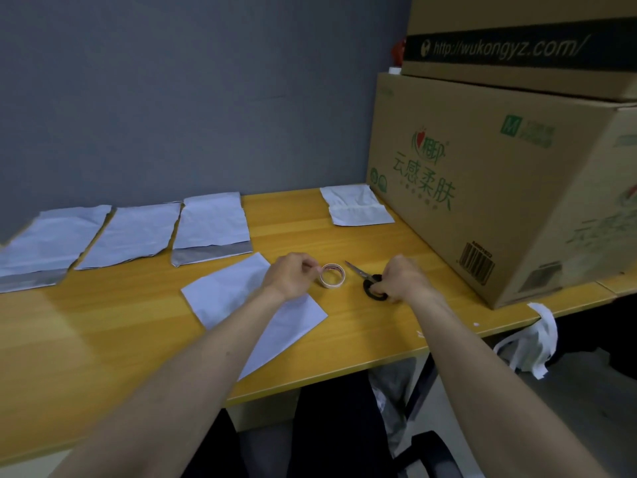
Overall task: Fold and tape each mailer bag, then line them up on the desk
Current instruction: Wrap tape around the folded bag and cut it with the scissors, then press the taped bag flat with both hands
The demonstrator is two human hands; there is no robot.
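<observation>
While hands pinch tape roll (332, 276) and scissors (368, 280), cardboard boxes (482, 188) (stacked) crowd mailer bags (212, 224)

On the bench (103, 339), the left hand (293, 276) pinches a tape roll (332, 276); the right hand (400, 279) grips scissors (370, 282) beside a mailer bag (238, 294).

Three white mailer bags (127, 236) side by side along the desk's (103, 332) far edge, grey flaps facing forward, a folded one (355, 205) at the far right, another (255, 315) lying skewed near the front edge, tape roll (332, 276) standing just beside it.
</observation>
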